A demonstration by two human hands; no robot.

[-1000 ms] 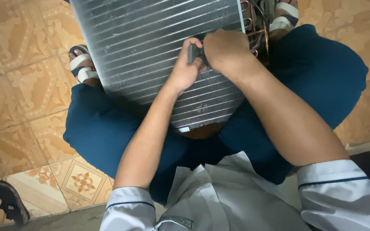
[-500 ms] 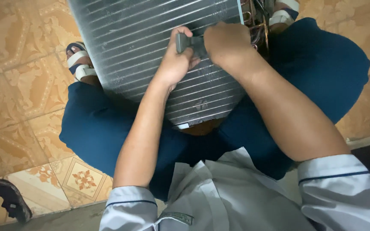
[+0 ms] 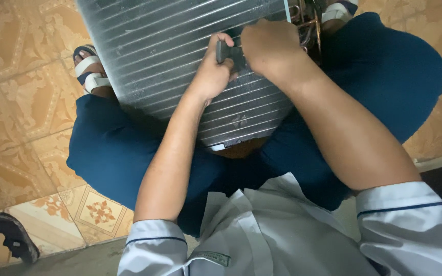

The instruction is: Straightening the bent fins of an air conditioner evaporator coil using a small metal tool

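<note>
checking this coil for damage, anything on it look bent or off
Yes. On the finned coil, a small patch of crushed fins breaks the straight rows near its lower edge. Both hands, left hand and right hand, hold a dark tool higher up.

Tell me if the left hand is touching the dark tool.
Touching: the head view shows the left hand with its fingers curled around the dark tool.

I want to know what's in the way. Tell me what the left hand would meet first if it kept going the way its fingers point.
The left hand points up and rightward, already curled on the small dark tool both hands grip. Past that it would meet the right hand, which looks pressed against it; depth is unclear. The finned metal coil lies beneath.
</note>
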